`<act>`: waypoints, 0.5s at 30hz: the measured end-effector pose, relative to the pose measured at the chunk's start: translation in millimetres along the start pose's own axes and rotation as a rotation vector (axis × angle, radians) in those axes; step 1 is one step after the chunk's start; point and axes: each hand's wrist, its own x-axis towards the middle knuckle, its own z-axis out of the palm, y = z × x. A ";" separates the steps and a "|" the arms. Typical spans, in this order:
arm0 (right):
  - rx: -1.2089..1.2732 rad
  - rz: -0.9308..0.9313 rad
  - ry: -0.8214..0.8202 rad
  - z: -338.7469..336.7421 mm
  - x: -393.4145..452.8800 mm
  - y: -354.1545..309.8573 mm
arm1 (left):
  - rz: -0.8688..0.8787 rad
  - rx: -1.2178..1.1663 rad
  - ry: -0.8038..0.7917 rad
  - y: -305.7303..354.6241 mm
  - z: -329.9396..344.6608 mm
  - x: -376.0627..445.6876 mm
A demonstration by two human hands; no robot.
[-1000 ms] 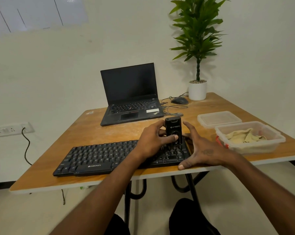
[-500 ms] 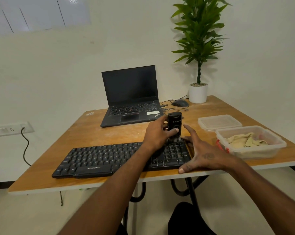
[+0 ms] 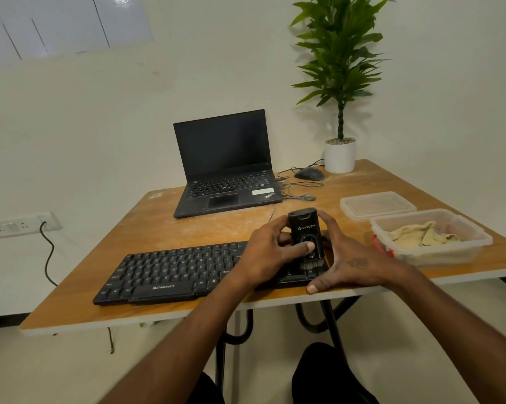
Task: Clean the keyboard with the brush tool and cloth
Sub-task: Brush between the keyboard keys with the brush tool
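1. Brushing step under way, by my reading. Left hand (image 3: 270, 252) gripped the brush tool (image 3: 304, 237) upright, fingers wrapped round its body, thumb across the front; bristles down on the right end of the keyboard (image 3: 173, 272).
2. Right hand (image 3: 353, 265) lay at the keyboard's right edge, fingers spread, steadying it; holding nothing.
3. Cloth (image 3: 423, 236) sat unused in the open container (image 3: 438, 253), near right on the table (image 3: 187, 228).
4. Next move likely calls for leftward sweeps along the key rows.
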 end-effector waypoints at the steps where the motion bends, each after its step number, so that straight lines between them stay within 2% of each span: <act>1: 0.011 0.001 -0.001 -0.2 -0.3 -0.5 | 0.009 0.048 0.026 -1.7 -0.3 7.7; 7: 0.041 0.011 -0.015 -1.9 -1.7 -2.2 | 0.046 0.262 0.149 -6.9 -6.8 51.9; 11: 0.023 0.010 -0.005 -1.3 -1.7 -3.2 | 0.045 0.239 0.130 -7.1 -8.4 41.9; 15: -0.004 0.012 0.005 -0.3 -1.6 -2.1 | 0.035 0.090 0.063 -4.4 -11.1 1.6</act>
